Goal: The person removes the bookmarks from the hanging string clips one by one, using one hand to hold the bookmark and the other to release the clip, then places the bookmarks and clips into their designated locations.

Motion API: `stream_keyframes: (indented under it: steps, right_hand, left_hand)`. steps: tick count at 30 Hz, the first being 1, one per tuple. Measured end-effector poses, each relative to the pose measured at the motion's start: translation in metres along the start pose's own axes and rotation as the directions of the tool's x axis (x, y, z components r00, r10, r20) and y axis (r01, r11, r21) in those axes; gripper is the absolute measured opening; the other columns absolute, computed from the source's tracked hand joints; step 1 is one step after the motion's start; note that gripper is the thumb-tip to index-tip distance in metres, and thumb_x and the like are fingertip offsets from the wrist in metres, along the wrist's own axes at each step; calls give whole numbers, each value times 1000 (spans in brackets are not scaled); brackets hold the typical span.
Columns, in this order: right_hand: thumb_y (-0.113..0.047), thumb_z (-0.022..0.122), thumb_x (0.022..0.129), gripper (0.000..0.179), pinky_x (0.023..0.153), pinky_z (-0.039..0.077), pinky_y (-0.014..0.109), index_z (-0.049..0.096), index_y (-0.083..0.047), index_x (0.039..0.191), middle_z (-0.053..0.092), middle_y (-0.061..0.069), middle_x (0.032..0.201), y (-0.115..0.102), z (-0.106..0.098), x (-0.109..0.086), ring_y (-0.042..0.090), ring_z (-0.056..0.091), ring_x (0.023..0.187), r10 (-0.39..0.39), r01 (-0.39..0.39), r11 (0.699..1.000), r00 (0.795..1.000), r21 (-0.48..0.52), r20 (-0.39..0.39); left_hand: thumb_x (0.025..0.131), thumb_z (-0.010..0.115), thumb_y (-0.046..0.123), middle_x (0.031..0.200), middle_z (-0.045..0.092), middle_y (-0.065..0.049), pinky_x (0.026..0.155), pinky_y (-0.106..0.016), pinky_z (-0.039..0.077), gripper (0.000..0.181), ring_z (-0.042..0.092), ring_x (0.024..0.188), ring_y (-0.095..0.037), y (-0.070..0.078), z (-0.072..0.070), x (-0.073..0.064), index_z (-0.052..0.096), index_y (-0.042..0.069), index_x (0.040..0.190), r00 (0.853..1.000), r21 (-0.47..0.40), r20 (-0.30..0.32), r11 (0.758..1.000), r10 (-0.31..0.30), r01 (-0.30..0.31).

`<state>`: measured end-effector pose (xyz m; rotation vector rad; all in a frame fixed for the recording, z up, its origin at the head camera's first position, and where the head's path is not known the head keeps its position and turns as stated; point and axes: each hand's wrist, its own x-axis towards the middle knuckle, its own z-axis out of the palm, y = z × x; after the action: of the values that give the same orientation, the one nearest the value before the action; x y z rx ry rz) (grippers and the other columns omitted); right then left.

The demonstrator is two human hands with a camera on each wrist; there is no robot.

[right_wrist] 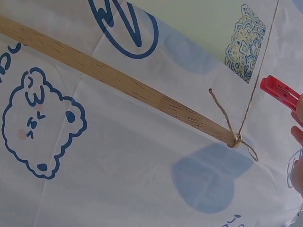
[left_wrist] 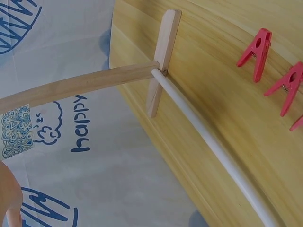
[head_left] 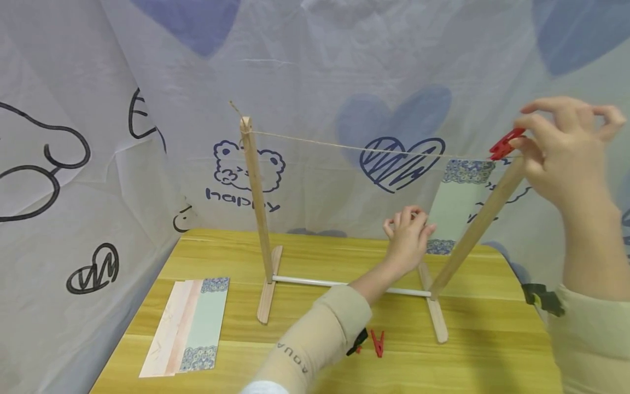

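A pale green paper card point(head_left: 455, 205) with blue lace-patterned ends stands upright just under a thin string point(head_left: 315, 142). At its left edge my left hand point(head_left: 409, 238) holds it with bent fingers; the exact contact is hard to see. Between thumb and fingers, my right hand point(head_left: 566, 139) pinches a red clothespin point(head_left: 504, 145) close to the string and the card's top right corner. In the right wrist view the clothespin's point(right_wrist: 280, 92) tip is beside the string. The string is tied to a slanted wooden post point(right_wrist: 128, 85).
A wooden stand's left post point(head_left: 258, 202) and white crossbar point(head_left: 315, 282) are on the yellow wood-grain table point(head_left: 236, 350). Several paper cards point(head_left: 184, 328) lie at the left. Red clothespins point(left_wrist: 255, 54) lie near the front, partly behind my left sleeve. A printed cloth point(head_left: 305, 82) hangs behind.
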<state>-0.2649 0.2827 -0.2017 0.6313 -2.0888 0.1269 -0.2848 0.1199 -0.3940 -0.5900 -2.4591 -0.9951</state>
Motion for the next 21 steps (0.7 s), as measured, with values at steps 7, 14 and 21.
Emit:
stream_keyframes:
  steps: [7,14,21]
  right_hand:
    - [-8,47,91,15,103,2,48,54,1,101,45,19,123,-2,-5,-4,38,33,121,1,-1,1000,1000,-12,-2]
    - [-13,46,92,21,104,4,48,54,3,102,46,21,121,-5,-9,-8,39,33,121,-18,18,1000,1000,-18,-7]
    - [-15,43,91,24,104,4,50,54,3,102,45,23,121,-9,-11,-15,42,33,118,-4,4,1000,1000,-9,-26]
  left_hand:
    - [94,46,31,121,45,-1,97,-43,19,18,40,106,-16,-5,-6,-4,55,15,94,999,-6,-21,1000,25,-25]
    - [94,46,31,121,46,-2,97,-44,19,18,40,106,-16,-10,-11,-8,55,14,93,998,6,-25,999,49,-49]
    - [94,46,29,119,46,-4,95,-47,19,18,40,105,-18,-24,-19,-13,54,13,91,996,-8,-49,997,77,-78]
